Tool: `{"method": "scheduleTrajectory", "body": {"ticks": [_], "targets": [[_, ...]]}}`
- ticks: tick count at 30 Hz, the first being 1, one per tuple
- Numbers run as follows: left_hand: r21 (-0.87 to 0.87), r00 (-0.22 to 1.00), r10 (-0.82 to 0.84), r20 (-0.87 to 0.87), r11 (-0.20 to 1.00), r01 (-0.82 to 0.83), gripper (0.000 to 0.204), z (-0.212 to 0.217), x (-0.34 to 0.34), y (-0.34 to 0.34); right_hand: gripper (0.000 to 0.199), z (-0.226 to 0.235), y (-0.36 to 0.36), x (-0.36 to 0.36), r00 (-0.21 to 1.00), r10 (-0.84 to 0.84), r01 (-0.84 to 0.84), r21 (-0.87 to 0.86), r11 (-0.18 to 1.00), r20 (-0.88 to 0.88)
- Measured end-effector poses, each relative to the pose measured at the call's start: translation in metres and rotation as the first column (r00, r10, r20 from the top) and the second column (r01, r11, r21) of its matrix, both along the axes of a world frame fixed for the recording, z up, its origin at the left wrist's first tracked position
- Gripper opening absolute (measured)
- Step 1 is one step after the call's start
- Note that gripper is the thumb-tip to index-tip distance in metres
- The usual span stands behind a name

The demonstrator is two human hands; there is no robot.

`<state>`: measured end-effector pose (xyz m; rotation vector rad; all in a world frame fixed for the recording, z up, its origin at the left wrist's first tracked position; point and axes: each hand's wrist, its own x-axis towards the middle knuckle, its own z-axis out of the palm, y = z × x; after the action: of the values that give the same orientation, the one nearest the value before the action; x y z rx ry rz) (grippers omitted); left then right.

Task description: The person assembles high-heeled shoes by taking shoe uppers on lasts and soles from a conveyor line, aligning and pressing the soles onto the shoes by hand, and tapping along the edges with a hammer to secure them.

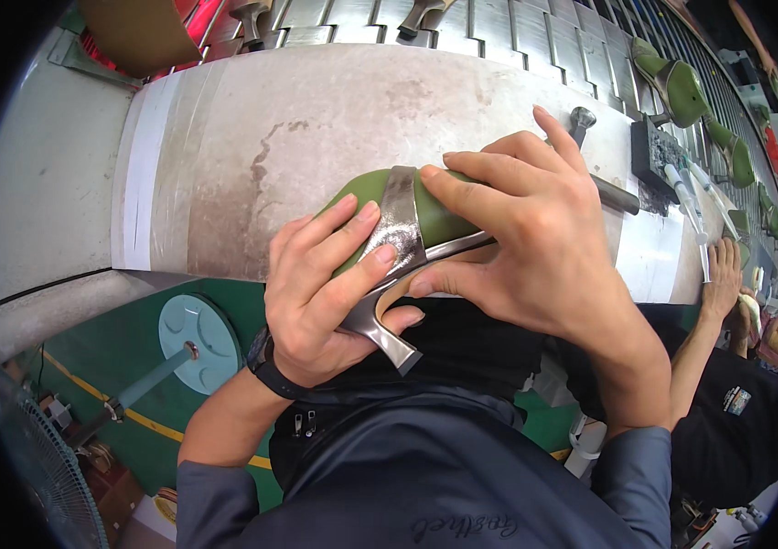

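At the near edge of the table: a high-heeled shoe, taken as landmark. Smooth green foot-shaped form, crossed by a mirror-bright, slightly crinkled silver strap; silver edge along the sole, tan underside, flared metallic heel with a dark tip, pointing toward the wearer.

Surface beyond the shoe: pale, scuffed, brown-stained. Farther beyond it, interlocking metal conveyor slats. Right of the shoe, a hammer, partly hidden, and a dark, rough-faced block.

Writing: cursive lettering on the dark shirt, nearer the wearer than the shoe, upside down.

Shoe lies between both hands, touching each. Left hand: fingers slightly spread over strap and green side, thumb by the heel, gripping. Right hand: pinching the forepart, fingers on top, thumb against the underside, little finger raised clear.
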<state>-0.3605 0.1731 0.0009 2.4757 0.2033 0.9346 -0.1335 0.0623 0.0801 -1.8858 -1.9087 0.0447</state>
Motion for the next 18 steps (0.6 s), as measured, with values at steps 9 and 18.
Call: {"method": "scheduleTrajectory", "body": {"ticks": [9,18], "targets": [[-0.301,0.946,-0.204,-0.254,0.946,0.123,0.082,0.046,-0.010,0.012,0.082,-0.007,-0.005,0.004,0.992,0.073,-0.078,0.044,0.996,0.103],[-0.366,0.937,-0.135,-0.323,0.930,0.008,0.038,0.049,0.016,0.014,0.075,-0.012,-0.003,0.006,0.983,0.134,-0.144,0.076,0.987,0.123]]}}
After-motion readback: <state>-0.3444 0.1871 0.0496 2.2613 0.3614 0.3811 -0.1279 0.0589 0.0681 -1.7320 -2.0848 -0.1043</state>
